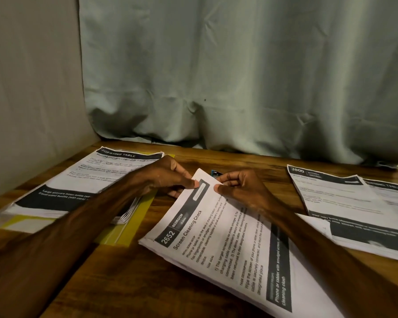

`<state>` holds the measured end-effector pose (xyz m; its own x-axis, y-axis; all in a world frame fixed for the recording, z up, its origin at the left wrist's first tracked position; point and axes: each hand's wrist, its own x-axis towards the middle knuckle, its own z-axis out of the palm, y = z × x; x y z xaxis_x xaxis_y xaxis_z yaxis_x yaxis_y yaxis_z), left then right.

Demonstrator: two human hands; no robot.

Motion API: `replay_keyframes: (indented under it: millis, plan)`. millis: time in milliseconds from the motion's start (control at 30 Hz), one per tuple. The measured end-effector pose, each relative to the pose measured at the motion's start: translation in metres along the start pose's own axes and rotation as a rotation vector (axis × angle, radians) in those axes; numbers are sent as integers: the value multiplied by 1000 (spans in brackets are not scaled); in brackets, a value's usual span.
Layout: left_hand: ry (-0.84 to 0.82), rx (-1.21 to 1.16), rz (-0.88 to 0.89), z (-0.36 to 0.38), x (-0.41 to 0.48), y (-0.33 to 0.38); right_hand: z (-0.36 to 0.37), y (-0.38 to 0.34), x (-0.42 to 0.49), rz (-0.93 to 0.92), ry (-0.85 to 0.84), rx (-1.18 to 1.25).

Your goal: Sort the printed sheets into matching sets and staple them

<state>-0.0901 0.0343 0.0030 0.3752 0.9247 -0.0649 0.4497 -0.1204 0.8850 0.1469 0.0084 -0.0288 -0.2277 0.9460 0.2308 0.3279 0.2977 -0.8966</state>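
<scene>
left hand (170,177) + right hand (237,184): fingers (191,183) pinch far corner of white printed "2652" sheet set (228,244), rest lies on brown wooden desk (129,271), long axis diagonal. small blue object (216,173) just beyond that corner, nearer right hand; probably the stapler.

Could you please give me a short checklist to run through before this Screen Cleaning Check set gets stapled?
1. Grip: left hand and right hand pinch the far corner of the 2652 sheets: ok.
2. Edges squared: layers stagger along the near-left edge: not ok.
3. All pages match: only the top sheet shows: cannot tell.
4. Stapler ready: small blue object behind the corner, unidentifiable: cannot tell.
5. Dressing Table stack lies apart on the left: ok.
</scene>
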Motion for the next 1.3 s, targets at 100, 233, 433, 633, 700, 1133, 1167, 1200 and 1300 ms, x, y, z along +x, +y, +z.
replay_keyframes:
  millis: [100, 233, 433, 633, 700, 1133, 1167, 1200, 1300]
  plan:
    - [57, -34, 35, 2, 3, -3, -1, 1, 2, -3, -6, -10]
    - [81, 2, 87, 2, 3, -6, -5, 2, 7, -112, 130, -206]
    - [101, 85, 92, 4, 1, -4, -23, 0, 29, -8, 266, -532]
    - [128, 130, 139, 7, 3, -8, -25, -15, 44, 13, -105, -1019]
    - [148, 146, 162, 8, 4, -9, -23, -17, 50, -3, -102, -1023]
    - [265, 246, 306, 5, 18, -16, -22, -18, 42, 202, 20, 267]
    - [268, 242, 312, 5, 19, -17, -22, -20, 43, 205, -4, 298]
    - [276, 236, 319, 5, 20, -19, -22, -21, 43, 199, -41, 299]
    - [307, 232, 358, 5, 20, -19, -21, -20, 39, 109, -140, 90]
